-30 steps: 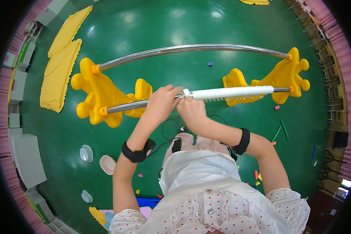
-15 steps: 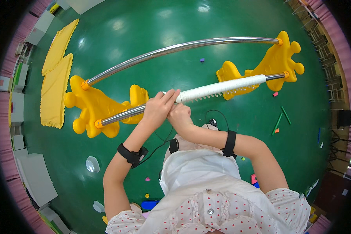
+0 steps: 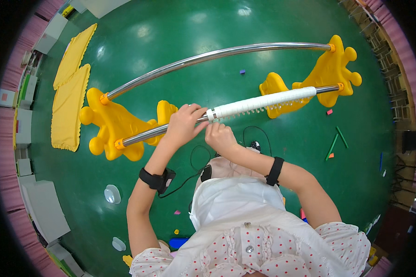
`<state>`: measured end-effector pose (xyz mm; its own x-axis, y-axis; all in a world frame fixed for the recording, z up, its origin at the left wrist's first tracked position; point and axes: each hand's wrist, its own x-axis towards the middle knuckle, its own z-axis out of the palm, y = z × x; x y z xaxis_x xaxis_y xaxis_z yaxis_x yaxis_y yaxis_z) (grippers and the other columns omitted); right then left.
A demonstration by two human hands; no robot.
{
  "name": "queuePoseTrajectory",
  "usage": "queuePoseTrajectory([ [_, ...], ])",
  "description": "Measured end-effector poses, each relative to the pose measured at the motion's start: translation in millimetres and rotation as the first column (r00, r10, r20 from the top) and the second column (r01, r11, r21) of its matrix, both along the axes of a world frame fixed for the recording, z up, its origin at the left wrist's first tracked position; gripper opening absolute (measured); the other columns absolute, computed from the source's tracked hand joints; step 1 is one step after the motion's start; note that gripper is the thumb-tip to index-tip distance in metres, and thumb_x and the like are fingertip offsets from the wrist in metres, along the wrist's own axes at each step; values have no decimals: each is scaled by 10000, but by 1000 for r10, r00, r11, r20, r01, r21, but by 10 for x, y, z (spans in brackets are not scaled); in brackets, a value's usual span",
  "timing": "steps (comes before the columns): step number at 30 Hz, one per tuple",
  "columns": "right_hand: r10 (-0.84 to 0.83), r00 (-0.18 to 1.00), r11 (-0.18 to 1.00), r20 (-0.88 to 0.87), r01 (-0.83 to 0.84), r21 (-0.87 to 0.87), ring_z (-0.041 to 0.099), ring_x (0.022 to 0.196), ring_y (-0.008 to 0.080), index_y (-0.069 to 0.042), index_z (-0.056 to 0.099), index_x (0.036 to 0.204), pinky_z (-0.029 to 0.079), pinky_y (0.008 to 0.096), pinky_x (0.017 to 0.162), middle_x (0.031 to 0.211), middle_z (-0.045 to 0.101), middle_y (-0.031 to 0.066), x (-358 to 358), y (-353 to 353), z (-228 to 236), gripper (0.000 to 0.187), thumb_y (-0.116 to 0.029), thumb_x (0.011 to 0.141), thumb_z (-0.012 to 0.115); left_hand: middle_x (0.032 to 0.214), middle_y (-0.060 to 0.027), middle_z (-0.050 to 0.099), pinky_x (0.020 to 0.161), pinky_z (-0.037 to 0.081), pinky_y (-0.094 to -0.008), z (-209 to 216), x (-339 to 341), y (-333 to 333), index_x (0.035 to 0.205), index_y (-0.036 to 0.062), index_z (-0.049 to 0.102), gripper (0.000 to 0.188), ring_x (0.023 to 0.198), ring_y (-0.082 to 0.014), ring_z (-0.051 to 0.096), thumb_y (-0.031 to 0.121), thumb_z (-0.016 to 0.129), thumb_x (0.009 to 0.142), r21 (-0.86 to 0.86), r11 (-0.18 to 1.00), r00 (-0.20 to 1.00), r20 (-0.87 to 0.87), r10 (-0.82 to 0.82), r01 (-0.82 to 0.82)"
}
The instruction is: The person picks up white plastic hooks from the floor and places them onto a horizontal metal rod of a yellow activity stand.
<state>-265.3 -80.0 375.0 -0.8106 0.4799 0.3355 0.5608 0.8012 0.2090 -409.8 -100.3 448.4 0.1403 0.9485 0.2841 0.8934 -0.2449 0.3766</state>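
A yellow plastic rack stands in front of me, with animal-shaped end frames (image 3: 110, 124) joined by two shiny metal bars. Around the near metal bar (image 3: 148, 134) sits a packed row of white rings (image 3: 263, 101) with small loops hanging below, like curtain rings. One white ring (image 3: 210, 115) is at the row's left end. My left hand (image 3: 184, 123) wraps over the near bar just left of that ring. My right hand (image 3: 221, 138) is just below the bar, its fingers curled closed; what they hold, if anything, is hidden.
Beyond is the second metal bar (image 3: 217, 53). Yellow cloths (image 3: 70, 106) lie on the green floor at left. Small coloured pieces, green sticks (image 3: 331, 147) and a clear plastic container (image 3: 112, 194) are scattered about. A black cable (image 3: 180, 189) runs from my left wrist strap.
My right hand has dropped a little, away from my left hand and the bar. My left hand's fingers have shifted slightly back from the end ring, which now shows more.
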Motion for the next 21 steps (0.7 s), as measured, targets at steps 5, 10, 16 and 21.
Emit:
queuePoseTrajectory([
  [5,-145,968,977,204,107,187,562,554,171,2,549,830,388,255,400,604,538,55,-29,-63,51,161,-122,727,533,783,-58,609,618,461,-336,-31,-29,101,930,81,621,300,717,-243,567,213,686,669,-146,989,999,26,-31,35],
  [10,94,991,958,92,-64,-280,560,547,184,23,524,978,384,307,474,621,572,48,311,91,509,304,-153,730,531,728,-64,611,587,456,-343,-78,-18,61,842,67,633,268,676,-252,566,248,696,655,-71,997,1000,-14,17,-17],
  [16,36,993,998,116,-29,-61,515,484,145,30,575,868,358,306,424,551,519,35,90,-55,323,242,-132,690,556,718,-64,608,579,458,-337,-53,-27,202,837,70,634,286,661,-245,564,258,707,635,-158,986,998,-34,-51,45],
  [21,112,933,982,341,-52,-182,537,504,152,40,587,859,372,327,387,569,536,46,15,18,449,257,-127,665,570,711,-52,600,563,462,-339,-104,72,126,827,77,621,290,678,-237,558,266,708,624,-16,1000,997,-72,-11,10],
])
